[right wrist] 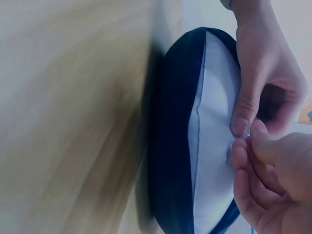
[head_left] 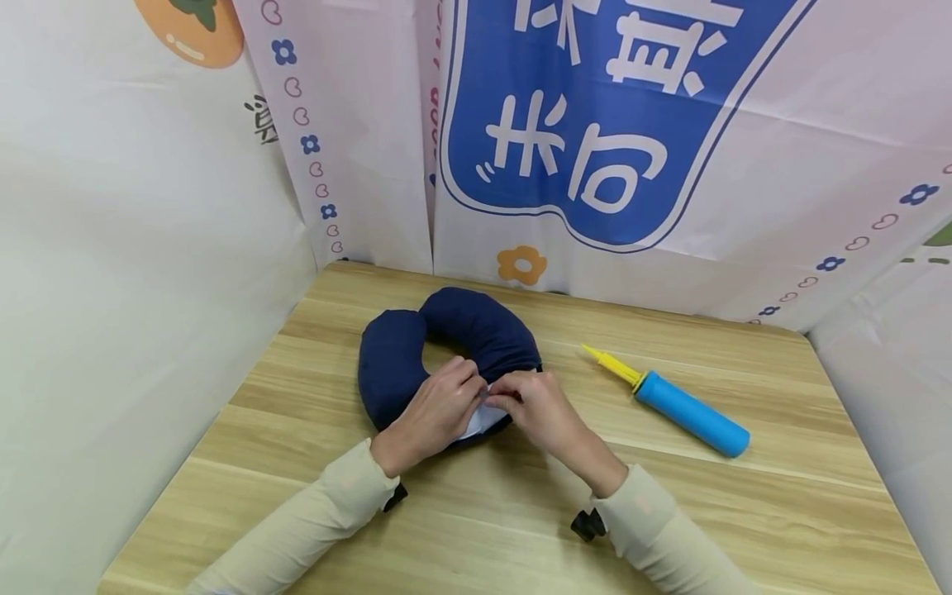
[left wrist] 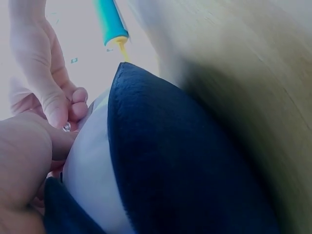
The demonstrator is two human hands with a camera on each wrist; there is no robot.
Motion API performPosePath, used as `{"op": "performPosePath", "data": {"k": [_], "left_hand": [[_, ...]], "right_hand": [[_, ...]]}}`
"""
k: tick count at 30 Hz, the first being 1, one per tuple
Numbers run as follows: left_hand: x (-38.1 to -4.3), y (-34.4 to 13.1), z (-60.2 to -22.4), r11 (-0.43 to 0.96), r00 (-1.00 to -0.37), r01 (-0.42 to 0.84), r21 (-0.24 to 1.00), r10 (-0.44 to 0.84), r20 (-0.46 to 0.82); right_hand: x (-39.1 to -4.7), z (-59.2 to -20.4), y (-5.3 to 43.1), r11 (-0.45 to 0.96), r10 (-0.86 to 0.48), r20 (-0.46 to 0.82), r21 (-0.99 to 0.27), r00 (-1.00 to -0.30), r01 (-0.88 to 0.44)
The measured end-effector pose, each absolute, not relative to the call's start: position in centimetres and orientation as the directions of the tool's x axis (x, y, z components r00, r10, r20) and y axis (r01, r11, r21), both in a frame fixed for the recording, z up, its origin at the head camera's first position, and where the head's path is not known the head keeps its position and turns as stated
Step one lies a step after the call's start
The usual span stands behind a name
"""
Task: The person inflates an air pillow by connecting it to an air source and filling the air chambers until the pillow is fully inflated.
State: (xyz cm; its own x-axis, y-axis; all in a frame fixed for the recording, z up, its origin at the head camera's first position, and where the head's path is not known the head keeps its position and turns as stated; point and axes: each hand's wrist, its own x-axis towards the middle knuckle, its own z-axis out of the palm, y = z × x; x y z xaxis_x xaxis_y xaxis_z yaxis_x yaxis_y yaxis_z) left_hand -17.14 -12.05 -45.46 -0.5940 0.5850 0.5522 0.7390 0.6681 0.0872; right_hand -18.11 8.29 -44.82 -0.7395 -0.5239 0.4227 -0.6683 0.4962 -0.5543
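A navy U-shaped neck pillow (head_left: pixel 390 359) lies on the table, its cover parted along the near side. Through that gap shows a white inner bladder (right wrist: pixel 214 122). On the bladder sits a small clear valve (left wrist: pixel 67 126), partly hidden by fingers. My left hand (head_left: pixel 439 405) reaches over the pillow's near curve, thumb and forefinger pinching the bladder at the valve's base. Opposite it, my right hand (head_left: pixel 539 413) holds the valve between thumb and curled fingers. The fingertips of both hands meet there.
To the right of the pillow lies a blue hand pump (head_left: pixel 692 413) with a yellow nozzle (head_left: pixel 613 364) pointing to the far left. A printed white curtain (head_left: pixel 372 165) hangs along the back edge of the wooden table (head_left: pixel 260 463). White sheeting also flanks both sides.
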Motion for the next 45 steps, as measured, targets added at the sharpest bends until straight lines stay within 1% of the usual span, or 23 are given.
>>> {"op": "performPosePath", "data": {"k": [6,11,17,23,30,37,42,45], "left_hand": [[-17.2,-12.0,-45.7,0.661,-0.632,0.732,0.166,0.567,0.529],[-17.1,-11.9,-45.8,0.652,-0.616,0.742,0.155,0.572,0.541],[-16.8,-11.5,-46.0,0.676,-0.603,0.731,0.088,0.582,0.545],[-16.6,-11.2,-46.4,0.694,-0.587,0.719,0.032,0.582,0.564],[-16.9,-11.1,-46.8,0.687,-0.574,0.725,0.046,0.566,0.592],[-17.0,-11.4,-46.7,0.693,-0.593,0.717,0.076,0.549,0.589],[-16.9,-11.7,-45.9,0.690,-0.640,0.713,0.122,0.570,0.516],[-16.6,-11.9,-45.0,0.677,-0.668,0.714,0.179,0.581,0.465]], "right_hand": [[-17.3,-45.6,7.9,0.539,-0.480,0.502,-0.479,-0.720,-0.693],[-16.8,-46.0,7.5,0.572,-0.426,0.518,-0.481,-0.742,-0.664],[-16.5,-46.1,7.1,0.592,-0.362,0.508,-0.523,-0.782,-0.613],[-16.3,-46.0,6.7,0.626,-0.295,0.456,-0.572,-0.840,-0.530],[-16.6,-45.8,6.1,0.671,-0.238,0.415,-0.583,-0.878,-0.458],[-16.8,-45.3,5.6,0.703,-0.228,0.395,-0.566,-0.890,-0.431],[-16.7,-45.3,6.3,0.679,-0.303,0.389,-0.552,-0.870,-0.483],[-16.6,-45.5,7.2,0.625,-0.342,0.350,-0.608,-0.872,-0.489]]}}
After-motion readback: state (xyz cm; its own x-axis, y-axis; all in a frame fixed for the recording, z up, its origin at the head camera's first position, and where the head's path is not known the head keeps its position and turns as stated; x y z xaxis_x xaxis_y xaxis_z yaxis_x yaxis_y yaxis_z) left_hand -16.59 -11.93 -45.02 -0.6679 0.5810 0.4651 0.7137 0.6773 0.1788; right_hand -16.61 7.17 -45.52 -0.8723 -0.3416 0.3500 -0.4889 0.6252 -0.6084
